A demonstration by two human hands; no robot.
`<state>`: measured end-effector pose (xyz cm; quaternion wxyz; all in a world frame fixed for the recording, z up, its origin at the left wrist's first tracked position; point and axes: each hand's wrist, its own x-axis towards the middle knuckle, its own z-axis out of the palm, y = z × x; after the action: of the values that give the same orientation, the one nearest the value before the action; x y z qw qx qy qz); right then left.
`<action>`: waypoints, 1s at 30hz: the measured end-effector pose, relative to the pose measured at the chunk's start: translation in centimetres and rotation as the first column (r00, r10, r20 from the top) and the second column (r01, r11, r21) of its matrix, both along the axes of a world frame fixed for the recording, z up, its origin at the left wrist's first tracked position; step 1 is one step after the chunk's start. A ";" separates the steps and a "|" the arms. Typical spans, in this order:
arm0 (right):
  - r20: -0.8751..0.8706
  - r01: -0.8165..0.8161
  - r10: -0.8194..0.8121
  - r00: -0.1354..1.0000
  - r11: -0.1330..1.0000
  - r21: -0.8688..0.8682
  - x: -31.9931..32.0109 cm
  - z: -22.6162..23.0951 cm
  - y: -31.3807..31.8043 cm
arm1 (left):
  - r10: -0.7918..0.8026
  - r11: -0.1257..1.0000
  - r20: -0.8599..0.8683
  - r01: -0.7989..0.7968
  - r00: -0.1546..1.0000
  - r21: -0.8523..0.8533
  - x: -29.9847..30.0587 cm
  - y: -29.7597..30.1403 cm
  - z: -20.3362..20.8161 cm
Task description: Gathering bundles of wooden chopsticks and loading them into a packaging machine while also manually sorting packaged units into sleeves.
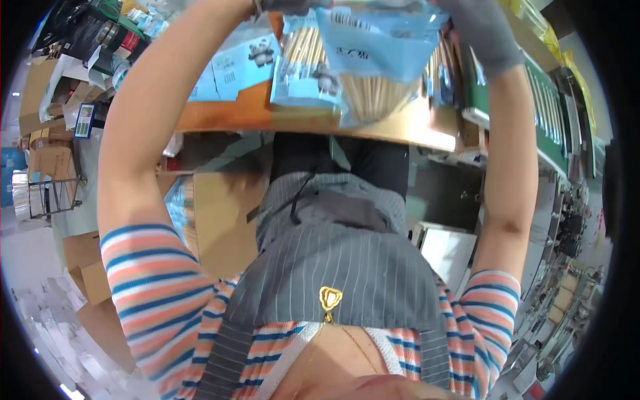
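At the top edge, a clear and light-blue plastic bag of thin wooden sticks [380, 60] hangs over the front of the wooden table. My left hand [293, 5], in a grey glove, is at its upper left corner, mostly cut off by the picture's edge. The grey-gloved right hand [490, 37] grips the upper right corner, its fingertips partly out of view. Behind it lies a similar bag of sticks [303, 73]. A flat light-blue bag with a panda print [240, 63] lies to the left, under my left forearm.
The wooden table [227, 117] ends just before my lap. Right of it stands a green rack-like surface [543, 113] with slim packets in a row. Cardboard boxes [227, 220] sit below and to the left. A black machine [80, 37] is at the far left.
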<state>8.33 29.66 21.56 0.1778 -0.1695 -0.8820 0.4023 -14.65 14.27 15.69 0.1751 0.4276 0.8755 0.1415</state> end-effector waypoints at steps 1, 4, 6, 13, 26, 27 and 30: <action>-0.008 0.024 -0.024 1.000 1.000 0.008 -1.2 0.8 0.4 | -0.271 0.935 -0.165 0.301 0.948 0.188 2.6 0.3 5.4; -0.490 -0.117 0.066 0.870 0.990 -0.074 -3.2 1.5 1.0 | -0.080 0.774 -0.453 0.342 0.888 0.533 2.7 -2.0 8.4; -0.551 0.074 0.010 0.835 0.989 0.130 -4.0 -2.8 3.3 | 0.066 0.725 -0.395 0.228 0.916 0.650 3.9 -3.2 8.9; 0.084 -0.150 0.165 0.983 0.975 -0.166 -3.8 -28.4 -1.8 | 0.025 0.985 -0.517 0.068 0.856 0.160 3.9 -6.6 -16.0; 0.259 0.168 0.184 0.948 0.402 -0.900 -11.0 -29.7 -1.3 | 0.099 0.845 -0.059 -0.053 0.993 0.531 8.7 -10.2 -24.1; 0.262 0.167 0.192 0.946 0.406 -0.898 -9.2 -30.4 -0.9 | 0.117 0.847 -0.046 -0.075 0.992 0.527 9.7 -10.7 -23.4; 0.326 0.251 0.157 0.932 0.369 -0.895 -1.4 -29.8 -2.6 | 0.364 0.543 0.407 -0.546 0.838 0.638 14.9 -12.2 -21.9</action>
<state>6.94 27.09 -8.24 -0.1002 -0.3353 -0.5136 0.7834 0.29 2.02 -6.22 0.0440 0.1978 0.7978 0.5679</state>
